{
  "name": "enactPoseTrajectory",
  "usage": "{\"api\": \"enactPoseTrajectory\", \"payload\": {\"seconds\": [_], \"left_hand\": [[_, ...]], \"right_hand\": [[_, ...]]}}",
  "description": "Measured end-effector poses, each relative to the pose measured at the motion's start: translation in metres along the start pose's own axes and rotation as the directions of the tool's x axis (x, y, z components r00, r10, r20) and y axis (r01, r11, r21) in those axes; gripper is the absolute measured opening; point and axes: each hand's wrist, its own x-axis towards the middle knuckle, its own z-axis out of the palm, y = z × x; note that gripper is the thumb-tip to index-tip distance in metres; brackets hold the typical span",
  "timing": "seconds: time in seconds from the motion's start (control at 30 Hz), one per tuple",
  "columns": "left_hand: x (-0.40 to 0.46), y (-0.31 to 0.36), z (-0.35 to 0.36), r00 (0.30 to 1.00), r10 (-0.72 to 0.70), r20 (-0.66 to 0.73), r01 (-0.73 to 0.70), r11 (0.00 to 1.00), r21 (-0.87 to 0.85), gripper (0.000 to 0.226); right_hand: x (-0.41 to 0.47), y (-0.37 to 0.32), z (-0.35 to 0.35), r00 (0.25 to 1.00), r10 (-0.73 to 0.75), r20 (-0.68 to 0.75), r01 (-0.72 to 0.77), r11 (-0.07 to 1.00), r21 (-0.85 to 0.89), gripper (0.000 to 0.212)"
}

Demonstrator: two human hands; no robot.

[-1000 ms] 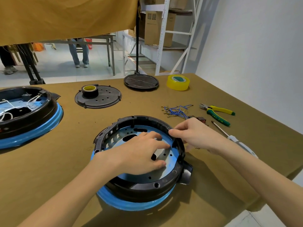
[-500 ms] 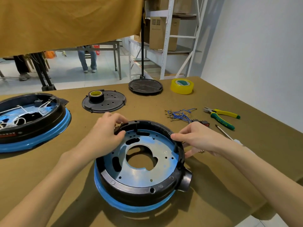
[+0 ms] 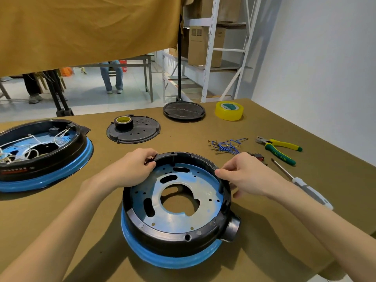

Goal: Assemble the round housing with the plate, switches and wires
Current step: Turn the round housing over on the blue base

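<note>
Brown-topped bench (image 3: 61,216): your left hand (image 3: 130,169) and right hand (image 3: 246,176) pinched opposite rims of the housing (image 3: 177,239), wires (image 3: 225,146) lying beyond your right.

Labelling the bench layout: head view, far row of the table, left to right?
Wired housing → black cover plate carrying a black tape roll → round black stand base → yellow tape roll.

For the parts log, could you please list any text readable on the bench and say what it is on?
"JING-DIN", or close to it: green handle of the pliers; the letters are small.
Red markings on the side of the left housing: too blurred to read.
Printed labels on the boxes: too small to read.
</note>
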Motion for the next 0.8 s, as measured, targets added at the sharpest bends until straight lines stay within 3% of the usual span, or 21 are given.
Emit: {"api": "enactPoseTrajectory", "payload": {"seconds": [0.2,0.5,0.8], "left_hand": [[-0.001,-0.006,-0.003,0.998,-0.037,0.043,0.043,0.989,-0.139,0.024],[-0.001,-0.012,-0.004,0.998,-0.033,0.054,0.044,0.979,-0.201,0.024],[-0.002,-0.006,0.001,0.998,0.050,-0.029,-0.054,0.985,-0.163,0.024]], "right_hand": [[0.001,-0.008,0.001,0.997,-0.052,-0.059,0.041,0.983,-0.178,0.047],[-0.001,-0.011,0.003,0.991,-0.098,-0.095,0.074,0.970,-0.229,0.045],[-0.003,0.001,0.004,0.996,-0.054,-0.072,0.050,0.997,-0.058,0.037]]}}
